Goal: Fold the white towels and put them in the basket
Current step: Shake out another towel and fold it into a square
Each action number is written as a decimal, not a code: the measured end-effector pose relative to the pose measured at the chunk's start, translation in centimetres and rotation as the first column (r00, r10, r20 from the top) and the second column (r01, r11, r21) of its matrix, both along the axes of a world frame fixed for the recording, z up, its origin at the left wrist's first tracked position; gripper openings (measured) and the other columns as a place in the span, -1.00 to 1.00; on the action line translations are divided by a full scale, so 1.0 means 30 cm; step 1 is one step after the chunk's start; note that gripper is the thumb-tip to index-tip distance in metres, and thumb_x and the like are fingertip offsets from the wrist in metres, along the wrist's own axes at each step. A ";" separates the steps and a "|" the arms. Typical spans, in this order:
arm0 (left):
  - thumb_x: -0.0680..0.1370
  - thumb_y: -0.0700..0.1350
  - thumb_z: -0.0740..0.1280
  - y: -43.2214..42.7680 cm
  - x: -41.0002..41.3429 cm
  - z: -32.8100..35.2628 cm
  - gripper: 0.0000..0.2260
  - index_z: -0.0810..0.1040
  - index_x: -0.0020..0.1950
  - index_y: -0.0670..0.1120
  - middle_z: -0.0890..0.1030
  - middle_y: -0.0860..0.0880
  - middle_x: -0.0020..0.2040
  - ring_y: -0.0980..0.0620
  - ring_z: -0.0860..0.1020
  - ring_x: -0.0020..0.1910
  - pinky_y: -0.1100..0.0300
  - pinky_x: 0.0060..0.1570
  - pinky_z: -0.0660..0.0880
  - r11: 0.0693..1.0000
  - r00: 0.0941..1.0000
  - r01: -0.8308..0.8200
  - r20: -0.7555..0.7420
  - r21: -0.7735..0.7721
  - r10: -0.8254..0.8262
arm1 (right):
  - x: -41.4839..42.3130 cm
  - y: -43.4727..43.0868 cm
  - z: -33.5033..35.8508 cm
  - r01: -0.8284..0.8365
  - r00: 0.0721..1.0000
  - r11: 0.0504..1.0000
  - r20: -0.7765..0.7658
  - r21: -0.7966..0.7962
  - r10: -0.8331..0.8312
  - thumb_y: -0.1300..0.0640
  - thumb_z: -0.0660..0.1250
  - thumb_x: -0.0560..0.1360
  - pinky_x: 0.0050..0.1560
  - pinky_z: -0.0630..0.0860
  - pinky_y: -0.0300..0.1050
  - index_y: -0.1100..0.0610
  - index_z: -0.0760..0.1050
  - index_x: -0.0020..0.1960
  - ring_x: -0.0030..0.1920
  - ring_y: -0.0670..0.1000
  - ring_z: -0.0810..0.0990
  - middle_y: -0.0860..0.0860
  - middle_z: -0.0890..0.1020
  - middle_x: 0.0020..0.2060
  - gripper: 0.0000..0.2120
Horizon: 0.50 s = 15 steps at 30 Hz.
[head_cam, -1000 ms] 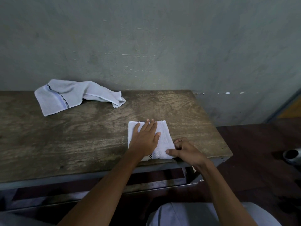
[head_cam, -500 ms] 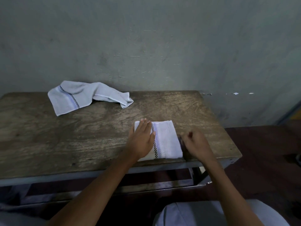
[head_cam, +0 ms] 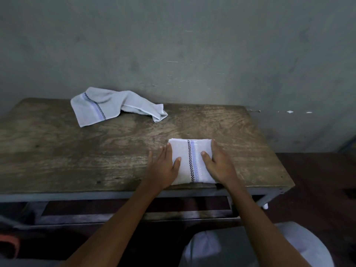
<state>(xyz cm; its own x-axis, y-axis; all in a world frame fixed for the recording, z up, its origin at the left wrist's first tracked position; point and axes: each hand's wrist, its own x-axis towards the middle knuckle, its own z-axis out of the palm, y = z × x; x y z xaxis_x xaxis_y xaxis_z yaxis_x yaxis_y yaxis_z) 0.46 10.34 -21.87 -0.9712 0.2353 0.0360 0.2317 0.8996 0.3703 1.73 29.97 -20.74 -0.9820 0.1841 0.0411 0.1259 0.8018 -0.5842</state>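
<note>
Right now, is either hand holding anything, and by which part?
Both hands flank the folded towel: left hand at its left edge, right hand at its right edge, thumbs on top. No lift visible.

Worn wooden table, grey wall

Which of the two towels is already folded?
The near towel between both hands: a flat, neat rectangle. The far towel by the wall lies crumpled.

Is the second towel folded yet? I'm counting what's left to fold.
No, the second towel lies crumpled and loose at the far side of the table, apart from the folded towel under both hands.
</note>
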 end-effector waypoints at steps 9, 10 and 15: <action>0.54 0.00 0.29 0.038 0.010 0.026 -0.43 0.21 0.48 -0.15 0.33 -0.16 0.43 -0.11 0.30 0.39 0.10 0.36 0.22 0.869 0.975 -0.213 0.155 0.447 0.159 | 0.015 -0.024 0.064 0.181 0.979 0.975 0.118 -0.129 -0.166 -0.20 0.29 0.40 -0.08 0.54 -0.05 0.25 0.53 0.07 -0.05 0.14 0.60 0.16 0.63 -0.04 -0.47; 0.53 -0.04 0.31 0.043 0.007 0.029 -0.46 0.25 0.46 -0.16 0.37 -0.15 0.41 -0.11 0.33 0.38 0.10 0.35 0.24 0.835 0.967 -0.249 0.180 0.490 0.182 | 0.017 -0.016 0.069 0.181 0.978 0.963 0.139 -0.198 -0.155 -0.11 0.32 0.44 -0.15 0.51 -0.09 0.24 0.56 -0.02 -0.13 0.11 0.60 0.15 0.65 -0.10 -0.60; 0.54 -0.20 0.26 0.064 0.024 0.075 -0.64 0.41 0.34 -0.14 0.51 -0.06 0.24 -0.01 0.48 0.19 0.19 0.16 0.38 0.669 0.955 -0.294 0.234 0.683 0.181 | 0.028 -0.004 0.103 0.181 0.968 0.870 0.241 -0.459 -0.074 0.08 0.34 0.47 -0.26 0.52 -0.15 0.09 0.55 -0.22 -0.23 -0.05 0.61 0.01 0.65 -0.21 -0.87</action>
